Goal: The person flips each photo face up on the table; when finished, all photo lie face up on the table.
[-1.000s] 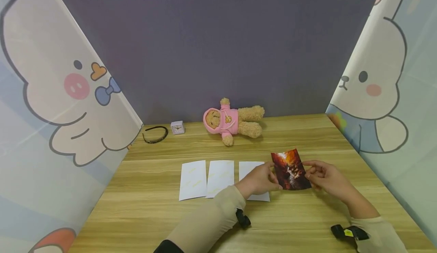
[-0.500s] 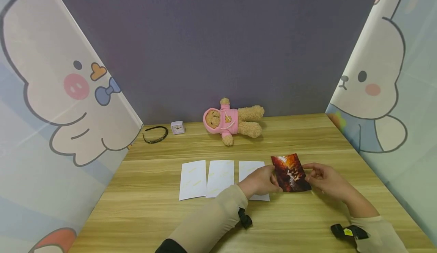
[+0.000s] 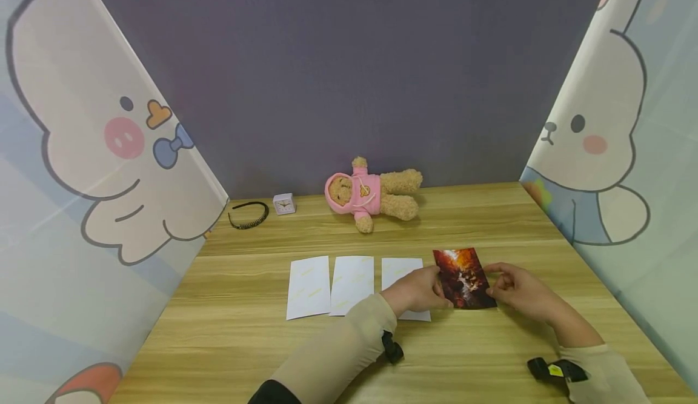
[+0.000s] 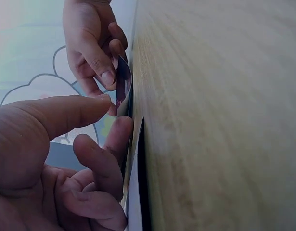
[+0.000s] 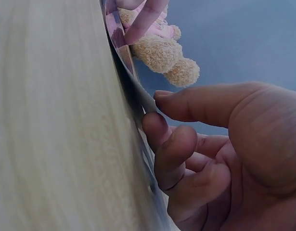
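A photo print (image 3: 463, 275) with a fiery red, orange and dark picture lies low over the wooden table, between both hands. My left hand (image 3: 418, 289) pinches its left edge between thumb and forefinger. At the opposite edge, my right hand (image 3: 520, 292) pinches the print too; in the right wrist view its thumb (image 5: 186, 103) sits just over the lifted, curved edge. Under the left hand and forearm lies a white sheet (image 3: 400, 266), partly covered. Two more white sheets with faint yellowish marks, a middle one (image 3: 354, 280) and a left one (image 3: 308, 287), lie in a row beside it.
Along the back of the table are a black headband (image 3: 249, 224), a small white clock (image 3: 284, 204) and a teddy bear (image 3: 368, 192) in a pink hoodie, lying on its back. A dark panel (image 3: 349, 77) stands behind, with cartoon-printed walls at both sides.
Both hands have lowered the photo print slightly toward the table, its far edge tipping down so that it lies flatter. The white sheets and the things at the back have stayed put.
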The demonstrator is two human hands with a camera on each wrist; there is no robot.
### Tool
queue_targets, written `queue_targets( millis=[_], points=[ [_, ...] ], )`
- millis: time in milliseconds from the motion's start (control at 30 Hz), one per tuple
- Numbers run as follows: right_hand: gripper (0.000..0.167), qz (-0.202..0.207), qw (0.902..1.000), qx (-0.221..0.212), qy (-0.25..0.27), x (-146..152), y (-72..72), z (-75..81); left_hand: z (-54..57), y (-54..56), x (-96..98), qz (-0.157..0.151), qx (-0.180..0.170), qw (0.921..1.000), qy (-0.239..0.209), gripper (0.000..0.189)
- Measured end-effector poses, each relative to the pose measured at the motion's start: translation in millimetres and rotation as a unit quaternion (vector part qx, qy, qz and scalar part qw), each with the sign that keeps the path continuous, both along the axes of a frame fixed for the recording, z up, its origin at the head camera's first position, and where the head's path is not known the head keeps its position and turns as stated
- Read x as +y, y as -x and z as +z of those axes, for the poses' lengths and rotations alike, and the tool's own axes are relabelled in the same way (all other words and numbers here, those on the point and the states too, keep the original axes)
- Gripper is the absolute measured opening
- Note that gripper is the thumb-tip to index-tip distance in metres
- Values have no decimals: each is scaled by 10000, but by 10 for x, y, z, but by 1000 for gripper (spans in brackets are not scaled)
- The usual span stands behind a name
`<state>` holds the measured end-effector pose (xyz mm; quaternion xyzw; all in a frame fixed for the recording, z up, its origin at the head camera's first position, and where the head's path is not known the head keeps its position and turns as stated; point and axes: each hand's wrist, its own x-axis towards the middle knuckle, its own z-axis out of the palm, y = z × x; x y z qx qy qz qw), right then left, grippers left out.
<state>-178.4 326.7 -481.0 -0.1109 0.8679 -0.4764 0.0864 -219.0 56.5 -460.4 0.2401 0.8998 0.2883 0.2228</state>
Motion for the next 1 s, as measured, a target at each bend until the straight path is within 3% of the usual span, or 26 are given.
queue_targets(
  millis=[200, 400, 600, 800, 1000],
  points=[
    [55, -4, 10000, -44, 12, 1, -9, -2, -5, -9, -8, -28, -106, 9999, -76, 94],
    [50, -246, 9992, 195, -242, -1, 4, 22, 12, -19, -32, -138, -95, 9994, -314, 101],
    [41, -290, 9961, 800, -215, -37, 21, 48, 45, -15, -114, -156, 116, 9979, -623, 83],
    [35, -368, 9857, 1626, -263, -90, 28, 116, 73, 27, -285, -219, 473, 9921, -1141, 59],
    [33, -485, 9793, 1814, -762, -178, 36, 216, 102, 62, -489, -250, 1052, 9834, -1455, 45]
  ],
)
